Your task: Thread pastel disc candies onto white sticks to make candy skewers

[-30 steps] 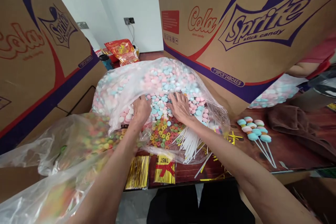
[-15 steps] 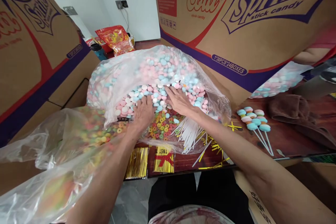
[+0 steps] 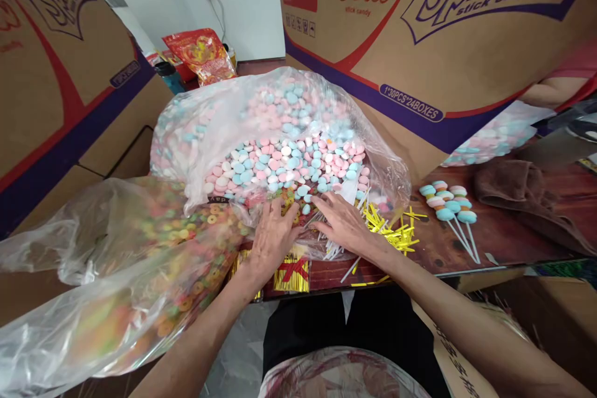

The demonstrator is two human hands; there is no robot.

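Note:
My left hand has its fingers spread over colourful ring candies at the front of a large clear bag. Fingers apart, my right hand lies over the white sticks just beside it. Neither hand visibly grips anything. Pink, blue and white round candies fill the open bag beyond both hands. Gold twist ties lie loose right of my right hand. A packet of gold ties with a red cross is near my left wrist.
Assembled candy sticks and a brown cloth lie at the right. Large cartons stand left and right. A bag of ring candies lies left. Behind is a red packet. Another person's arm shows far right.
Both hands have moved back toward the table's front edge, off the round candies and onto the ring candies and sticks. More round candies are uncovered in the bag.

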